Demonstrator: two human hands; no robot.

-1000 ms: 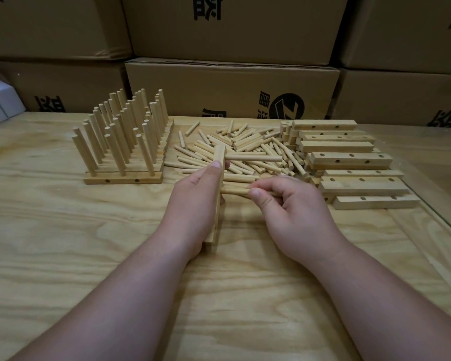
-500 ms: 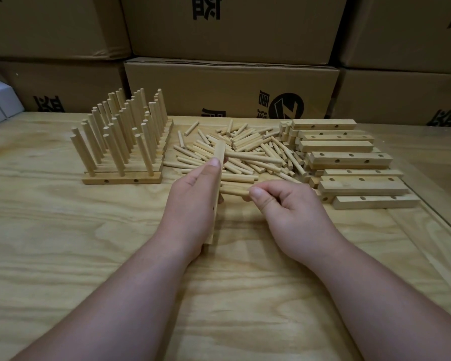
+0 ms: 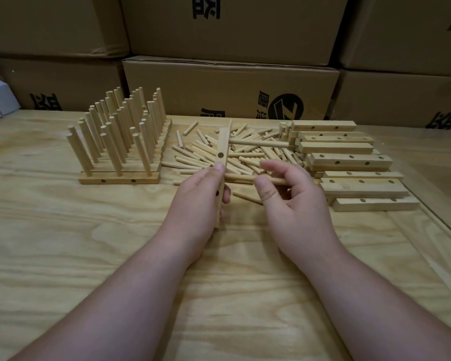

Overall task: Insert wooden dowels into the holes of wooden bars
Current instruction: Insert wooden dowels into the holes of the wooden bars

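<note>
Plywood workbench (image 3: 63, 243), stacked cardboard cartons (image 3: 229, 84) walling off the back. On the left, finished bars (image 3: 119, 178) in rows, bristling with upright dowels. In the middle, a loose heap of dowels (image 3: 219, 152); to the right, a stack of empty drilled bars (image 3: 349, 162).

Left hand (image 3: 195, 204) wrapped round one wooden bar (image 3: 222, 157), held on end above the bench, tilted slightly, drilled face towards the right. One dowel (image 3: 258, 143) already seated in the upper hole, jutting out horizontally over the heap. Middle hole open and visible just above the thumb tip; lowest hole partly hidden by the fingers.

Right hand (image 3: 294, 201) pinching a second dowel (image 3: 261, 179) between thumb and fingertips, lying roughly level, its left end close beside the bar at the left thumb.

Compared with a second ago: bar lifted higher and clear of the heap, right fingers loosened from a tight curl into a lighter pinch. Probably a re-grip, lining up this dowel for the next hole. Likely next need: tip raised to the open middle hole, axis squared to the bar's face, then a firm push.
</note>
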